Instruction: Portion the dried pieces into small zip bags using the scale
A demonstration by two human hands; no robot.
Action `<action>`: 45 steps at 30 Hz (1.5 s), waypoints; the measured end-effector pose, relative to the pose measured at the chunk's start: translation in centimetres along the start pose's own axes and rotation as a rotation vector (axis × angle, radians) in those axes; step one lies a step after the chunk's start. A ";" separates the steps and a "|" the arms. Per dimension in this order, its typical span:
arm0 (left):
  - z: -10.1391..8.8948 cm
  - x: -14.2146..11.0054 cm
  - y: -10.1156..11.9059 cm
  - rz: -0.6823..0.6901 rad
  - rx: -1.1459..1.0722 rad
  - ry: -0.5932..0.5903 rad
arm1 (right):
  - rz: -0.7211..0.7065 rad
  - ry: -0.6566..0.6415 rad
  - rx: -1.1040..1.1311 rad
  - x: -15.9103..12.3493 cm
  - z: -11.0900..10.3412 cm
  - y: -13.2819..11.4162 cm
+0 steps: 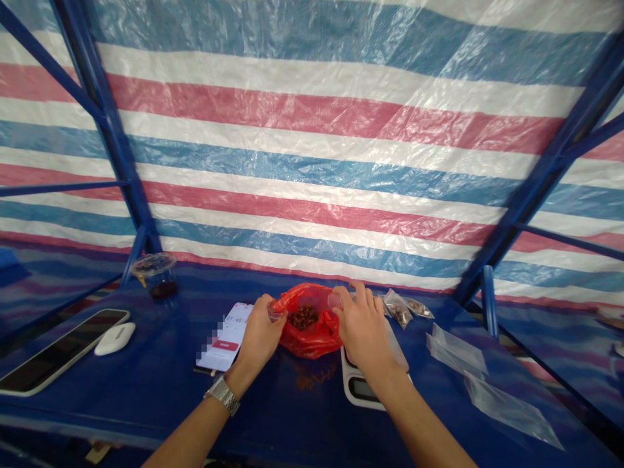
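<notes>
On the blue surface [273, 416], bare left hand [260, 331] and bare right hand [363, 325], fingers [355, 298] pinched on clear plastic film [335, 300], around a red plastic bag [316, 344] of dark brown pieces [305, 318], with spillage possible if the film slips.

Pixelation blurs part of the phone screen [225, 337]; the right hand [363, 328] hides much of the scale [358, 389].

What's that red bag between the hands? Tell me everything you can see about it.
It is a thin, glossy, translucent red plastic bag, crumpled and open at the top. A heap of small dark reddish-brown pieces lies inside. It sits on a blue tabletop, just left of a white digital scale. The left hand and right hand are at its upper edges, with clear film showing at the fingertips.
</notes>
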State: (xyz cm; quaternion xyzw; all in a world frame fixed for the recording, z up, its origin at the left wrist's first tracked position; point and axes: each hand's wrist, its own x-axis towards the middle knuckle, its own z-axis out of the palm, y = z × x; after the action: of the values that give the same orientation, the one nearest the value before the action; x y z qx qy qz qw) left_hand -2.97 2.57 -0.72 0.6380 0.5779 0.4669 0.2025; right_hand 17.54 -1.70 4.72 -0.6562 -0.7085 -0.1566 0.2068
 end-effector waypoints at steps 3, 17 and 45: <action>-0.2 -0.3 0.6 0.027 0.068 0.091 | -0.095 -0.007 0.067 0.3 0.6 -0.8; 1.2 -2.7 1.6 -0.112 0.238 -0.080 | -0.209 -0.498 0.693 -0.4 0.9 0.2; 2.0 -1.5 1.9 -0.131 0.150 -0.138 | -0.406 -0.639 0.191 6.9 3.6 3.7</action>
State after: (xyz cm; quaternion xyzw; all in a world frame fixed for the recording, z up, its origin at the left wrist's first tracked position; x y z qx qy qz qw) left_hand -0.13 1.29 -0.71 0.6428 0.6364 0.3629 0.2236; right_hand 20.59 6.36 4.91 -0.4963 -0.8640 0.0844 0.0006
